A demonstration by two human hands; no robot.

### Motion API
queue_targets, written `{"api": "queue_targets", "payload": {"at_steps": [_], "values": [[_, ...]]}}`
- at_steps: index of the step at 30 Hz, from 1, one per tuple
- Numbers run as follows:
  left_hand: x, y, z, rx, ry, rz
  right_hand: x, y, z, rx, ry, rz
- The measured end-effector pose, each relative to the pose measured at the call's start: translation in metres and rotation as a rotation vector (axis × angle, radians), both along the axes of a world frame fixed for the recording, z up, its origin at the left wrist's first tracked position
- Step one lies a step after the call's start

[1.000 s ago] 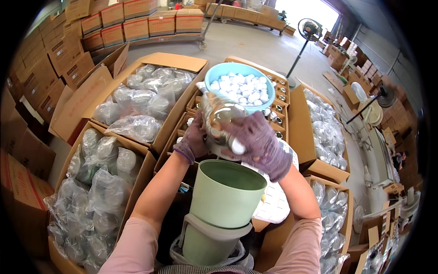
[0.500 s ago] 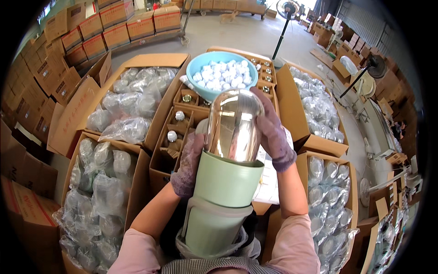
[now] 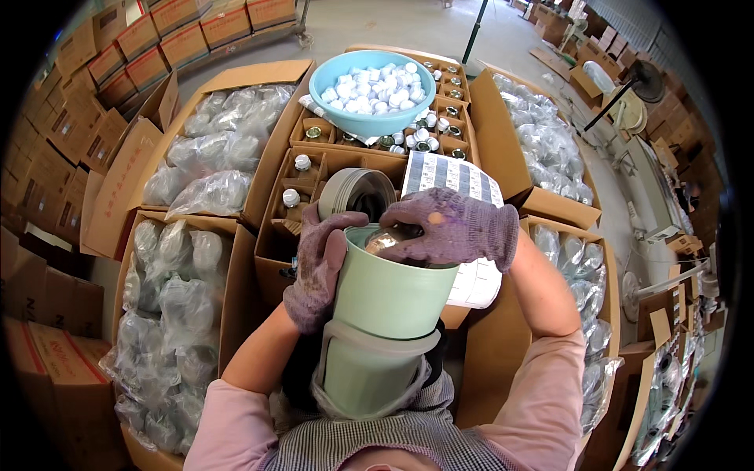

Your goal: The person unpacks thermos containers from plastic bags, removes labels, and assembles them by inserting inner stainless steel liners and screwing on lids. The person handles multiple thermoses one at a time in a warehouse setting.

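Note:
A pale green cylindrical flask casing (image 3: pixel 393 298) stands upright against my body, its open top facing up and clear plastic bunched round its base. My left hand (image 3: pixel 314 271), in a purple-grey glove, grips the casing's left side at the rim. Deep in the mouth sits a shiny silvered glass liner (image 3: pixel 386 239); only a little of it shows. My right hand (image 3: pixel 455 228), gloved alike, reaches over the rim with fingers curled on the liner. Just beyond the casing is a grey ribbed ring (image 3: pixel 336 192), close to my left fingertips.
Ahead, a blue basin (image 3: pixel 369 122) of white caps (image 3: pixel 377 86) rests on a divided carton (image 3: pixel 302 129) of bottles. Printed sheets (image 3: pixel 475 282) lie right of the casing. Open cartons of plastic-bagged items (image 3: pixel 188 314) flank me on both sides. A fan (image 3: pixel 646 82) stands far right.
The silvered liner has gone down from above the casing into it. My right hand has moved from the liner's side to over the casing's mouth. The grey ring is now in plain sight.

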State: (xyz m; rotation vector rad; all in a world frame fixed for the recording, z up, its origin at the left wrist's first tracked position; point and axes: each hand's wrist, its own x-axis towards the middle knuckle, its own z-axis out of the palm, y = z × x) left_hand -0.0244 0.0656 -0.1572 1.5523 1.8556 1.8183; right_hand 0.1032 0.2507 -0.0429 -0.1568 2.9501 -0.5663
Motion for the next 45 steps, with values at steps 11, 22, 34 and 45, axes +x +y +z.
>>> {"api": "queue_targets", "payload": {"at_steps": [11,22,34,45], "values": [[0.016,-0.011,-0.001,0.075,-0.061,0.02,0.008,0.007,-0.015,-0.232,-0.01,0.291],[0.032,-0.007,-0.018,0.021,0.009,-0.013,0.033,-0.032,-0.011,0.009,-0.08,-0.035],[0.046,-0.012,0.008,0.083,-0.125,-0.01,0.048,-0.008,-0.043,-0.265,0.169,0.224],[0.036,-0.021,-0.005,-0.003,0.137,0.073,0.051,-0.047,-0.005,-0.047,-0.03,-0.083]]}}
